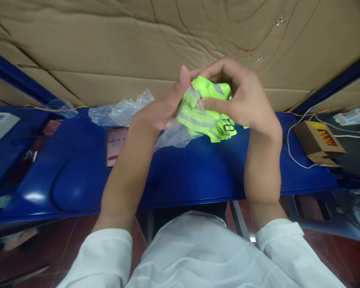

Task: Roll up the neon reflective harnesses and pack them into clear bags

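- Left hand (162,112) fingers pinch the clear plastic bag (174,136) around a folded yellow vest (198,116).
- Right hand (243,100) fingers grip the vest's top.
- Both are held just above the blue counter (198,172).

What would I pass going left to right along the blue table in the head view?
Phone → left hand → neon-yellow vest → right hand → cardboard box → white power strip.
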Demonstrator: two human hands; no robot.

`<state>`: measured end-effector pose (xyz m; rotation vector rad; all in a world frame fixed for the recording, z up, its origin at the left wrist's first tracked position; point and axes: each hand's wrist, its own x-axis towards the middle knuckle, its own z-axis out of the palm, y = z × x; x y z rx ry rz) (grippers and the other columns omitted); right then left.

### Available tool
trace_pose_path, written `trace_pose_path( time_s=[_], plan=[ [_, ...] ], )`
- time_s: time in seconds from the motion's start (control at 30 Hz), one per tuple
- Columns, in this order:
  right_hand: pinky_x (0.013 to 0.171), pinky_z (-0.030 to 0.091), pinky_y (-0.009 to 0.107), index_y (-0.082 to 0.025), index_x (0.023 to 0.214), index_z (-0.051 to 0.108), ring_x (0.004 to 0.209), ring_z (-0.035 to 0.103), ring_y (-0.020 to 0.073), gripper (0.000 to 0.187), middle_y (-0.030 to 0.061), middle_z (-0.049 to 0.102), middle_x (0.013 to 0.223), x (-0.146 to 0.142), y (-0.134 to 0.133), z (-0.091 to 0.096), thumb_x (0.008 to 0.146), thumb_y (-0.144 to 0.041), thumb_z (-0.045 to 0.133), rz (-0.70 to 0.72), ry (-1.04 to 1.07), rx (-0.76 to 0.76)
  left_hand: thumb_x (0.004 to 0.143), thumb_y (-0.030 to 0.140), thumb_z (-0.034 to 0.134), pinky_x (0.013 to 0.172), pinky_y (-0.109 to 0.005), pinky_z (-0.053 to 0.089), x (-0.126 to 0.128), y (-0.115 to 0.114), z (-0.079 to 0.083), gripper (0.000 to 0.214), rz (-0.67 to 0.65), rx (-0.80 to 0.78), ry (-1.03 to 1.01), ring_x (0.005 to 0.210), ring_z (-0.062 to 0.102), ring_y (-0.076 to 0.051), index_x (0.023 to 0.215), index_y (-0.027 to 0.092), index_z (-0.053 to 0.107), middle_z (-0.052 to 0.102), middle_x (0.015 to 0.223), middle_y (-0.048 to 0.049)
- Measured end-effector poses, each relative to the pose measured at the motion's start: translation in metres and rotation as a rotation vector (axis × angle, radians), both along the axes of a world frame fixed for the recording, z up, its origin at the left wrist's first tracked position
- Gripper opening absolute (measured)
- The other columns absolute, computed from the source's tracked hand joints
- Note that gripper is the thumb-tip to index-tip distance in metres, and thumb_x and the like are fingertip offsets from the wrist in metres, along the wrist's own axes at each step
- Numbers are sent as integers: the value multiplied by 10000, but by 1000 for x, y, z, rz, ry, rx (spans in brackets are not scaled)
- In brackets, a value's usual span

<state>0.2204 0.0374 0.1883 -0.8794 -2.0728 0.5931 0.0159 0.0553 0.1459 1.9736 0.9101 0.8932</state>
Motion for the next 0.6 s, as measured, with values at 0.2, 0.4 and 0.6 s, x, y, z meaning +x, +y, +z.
trace_pose_path(
  time_s=[0.2, 0.4, 0.6],
  plan=[
    [937, 575, 415, -330, 898, 576, 1024, 689, 257, 325, 12, 755, 1067, -6, 3, -5, 834, -552, 804, -210, 90, 75, 860, 767, 683, 1106, -503, 538, -5, 4, -2, 790, -73, -63, -188, 1353, 602, -367, 1489, 312, 536, 670, 1410, -25],
    [887, 537, 429, -284, 916, 598, 932, 646, 259, 317, 35, 706, 986, -6, 7, -10, 911, -579, 714, -125, -44, 169, 942, 643, 672, 1195, -459, 487, -9, 2, 3, 625, -57, 50, -177, 1501, 468, -313, 1490, 378, 528, 526, 1587, 57],
    [1047, 529, 458, -301, 819, 731, 1115, 699, 284, 462, 47, 770, 1003, 12, 5, -6, 1063, -566, 441, 90, -122, -115, 965, 675, 622, 1189, -464, 472, -9, 1, 4, 763, -55, -68, -163, 1428, 520, -318, 1608, 356, 362, 676, 1439, 29]
  ],
)
